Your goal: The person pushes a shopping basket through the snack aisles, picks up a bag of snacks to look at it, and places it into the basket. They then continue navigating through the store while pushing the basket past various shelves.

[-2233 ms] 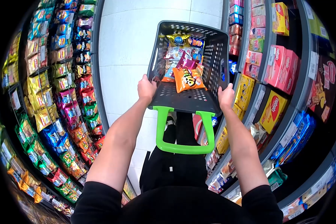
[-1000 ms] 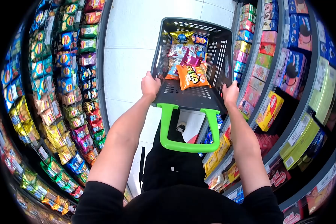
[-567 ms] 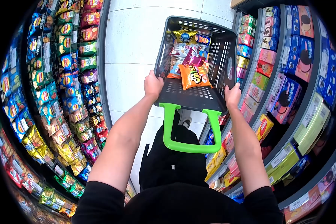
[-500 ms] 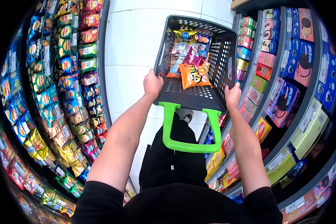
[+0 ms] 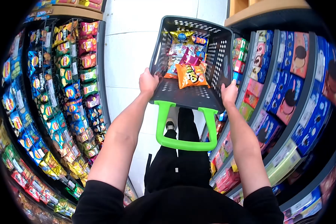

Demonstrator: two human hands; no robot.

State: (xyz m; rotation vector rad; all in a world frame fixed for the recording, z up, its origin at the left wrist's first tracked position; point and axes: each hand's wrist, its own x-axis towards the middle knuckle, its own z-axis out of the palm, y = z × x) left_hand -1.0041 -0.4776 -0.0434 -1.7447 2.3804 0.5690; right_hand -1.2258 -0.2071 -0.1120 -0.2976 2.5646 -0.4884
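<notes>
A dark grey perforated shopping basket point(image 5: 183, 98) with a bright green handle point(image 5: 186, 145) is held out in front of my body. My left hand point(image 5: 148, 81) is closed around its left rim, and my right hand point(image 5: 229, 93) grips the right rim near the front corner. Inside lies an orange snack bag point(image 5: 191, 76) on top of other packets. Behind it are a dark red packet point(image 5: 190, 59) and a gold bag with a blue label point(image 5: 182, 36). The green handle hangs toward me, touched by neither hand.
Racks of chip bags point(image 5: 65, 74) line the left side. Shelves of boxed snacks point(image 5: 300, 56) run along the right, their edges close to my right arm. Pale floor tiles point(image 5: 125, 59) lie between them. Wooden shelf edges point(image 5: 265, 11) show at the top.
The shelves on both sides have slid toward me in view, and wooden shelf ends have appeared at the top. The basket stays in both hands, slightly further left. My feet have changed position.
</notes>
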